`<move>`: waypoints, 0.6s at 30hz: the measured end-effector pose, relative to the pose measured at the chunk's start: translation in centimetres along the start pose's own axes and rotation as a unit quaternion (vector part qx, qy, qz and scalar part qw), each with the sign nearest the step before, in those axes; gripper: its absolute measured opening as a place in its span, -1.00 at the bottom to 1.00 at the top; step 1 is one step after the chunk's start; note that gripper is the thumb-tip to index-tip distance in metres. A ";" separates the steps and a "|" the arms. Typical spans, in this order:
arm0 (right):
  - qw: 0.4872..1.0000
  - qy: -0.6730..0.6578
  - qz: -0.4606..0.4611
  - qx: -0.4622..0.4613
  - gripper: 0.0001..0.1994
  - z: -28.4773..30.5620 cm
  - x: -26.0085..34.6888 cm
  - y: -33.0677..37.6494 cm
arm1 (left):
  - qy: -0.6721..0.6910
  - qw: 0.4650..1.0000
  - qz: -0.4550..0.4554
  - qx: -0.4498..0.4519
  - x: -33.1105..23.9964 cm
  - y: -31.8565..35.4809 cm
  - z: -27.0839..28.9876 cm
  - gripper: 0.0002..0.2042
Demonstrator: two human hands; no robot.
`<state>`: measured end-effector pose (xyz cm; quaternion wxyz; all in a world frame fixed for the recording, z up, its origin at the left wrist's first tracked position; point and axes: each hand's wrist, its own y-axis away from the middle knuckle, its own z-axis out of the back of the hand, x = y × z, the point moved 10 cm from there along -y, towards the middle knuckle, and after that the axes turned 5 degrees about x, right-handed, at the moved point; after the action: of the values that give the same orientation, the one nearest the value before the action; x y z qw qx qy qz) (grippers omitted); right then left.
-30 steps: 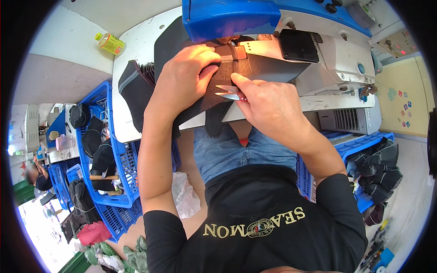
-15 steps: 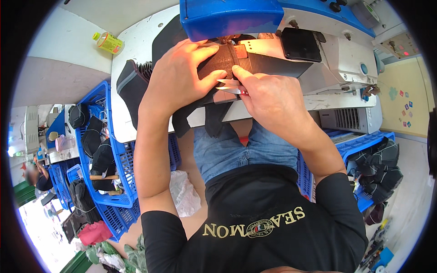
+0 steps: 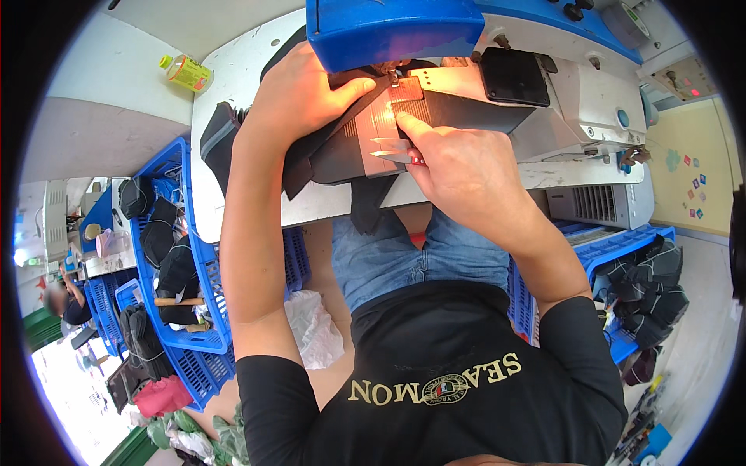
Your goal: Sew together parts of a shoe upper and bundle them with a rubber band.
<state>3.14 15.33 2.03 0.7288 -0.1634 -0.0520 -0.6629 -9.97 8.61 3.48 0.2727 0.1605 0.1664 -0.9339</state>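
Under the blue sewing machine head (image 3: 392, 31) on the white tabletop (image 3: 233, 70), the dark fabric piece (image 3: 365, 140) lies partly fed beneath the needle, apparently mid-seam, the left hand (image 3: 299, 97) pressing it flat, the right hand (image 3: 458, 167) gripping small snips (image 3: 392, 151) closed-fingered.

Left hand (image 3: 299, 97) has shifted up and forward: a second ago it lay flat over the middle of the black fabric piece (image 3: 365, 140), now its thumb and fingers sit right at the blue sewing machine head (image 3: 396, 31), pressing the fabric's left edge. Right hand (image 3: 458, 167) also moved up, index finger now stretched onto the fabric just below the presser foot (image 3: 392, 78). The small snips (image 3: 392, 149) in it have travelled along. The fabric has fed further under the machine head; less of it hangs over the table edge.
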 end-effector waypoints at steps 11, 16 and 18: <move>0.995 -0.063 -0.018 -0.069 -0.73 1.2 -0.6 0.0 | -0.072 0.994 0.030 -0.082 4.0 1.7 1.0 -0.67; 0.987 -0.007 -0.012 -0.159 -0.78 1.3 -0.6 -1.6 | -0.067 0.986 0.075 -0.133 3.5 3.8 1.4 -0.59; 0.982 0.026 -0.016 -0.188 -0.79 1.6 -0.2 -2.2 | -0.060 0.985 0.092 -0.133 3.5 4.4 1.6 -0.60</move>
<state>1.16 15.86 3.85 0.6757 -0.2791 0.0900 -0.6763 -10.62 2.86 2.56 0.3858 0.0814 0.2569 -0.8823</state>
